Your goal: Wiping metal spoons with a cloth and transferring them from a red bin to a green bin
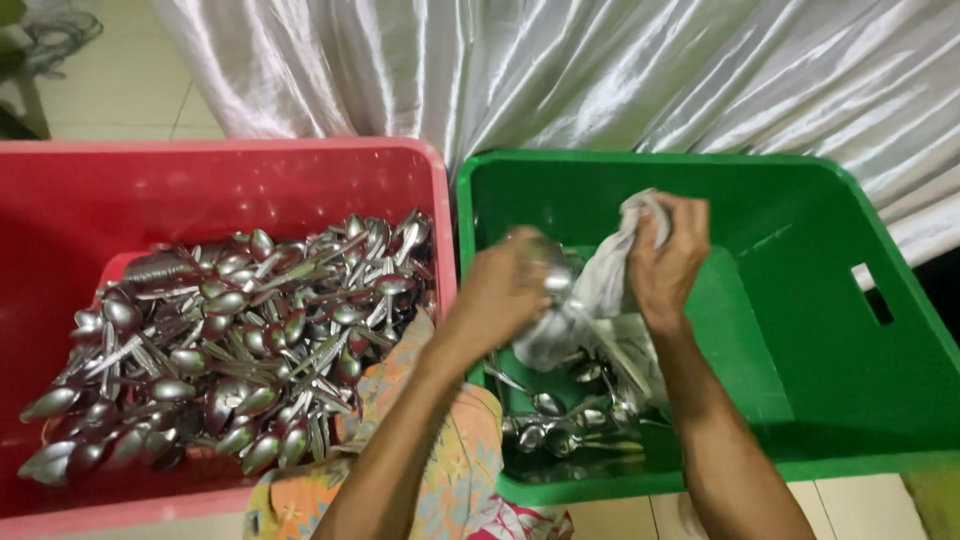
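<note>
My left hand point(505, 290) is closed around a metal spoon point(552, 268) above the green plastic crate point(800, 200). My right hand point(668, 262) grips a crumpled grey-white cloth point(600, 285), which wraps against the spoon between both hands. Below my hands, several shiny spoons point(560, 425) lie on the bottom of the green crate near its front wall. To the left, a red plastic crate point(90, 200) holds a big heap of metal spoons point(240, 340).
A shiny white draped cloth point(560, 70) hangs behind both crates. Pale floor tiles point(120, 90) show at the top left. A floral-patterned garment point(450, 470) covers my lap between the crates at the bottom.
</note>
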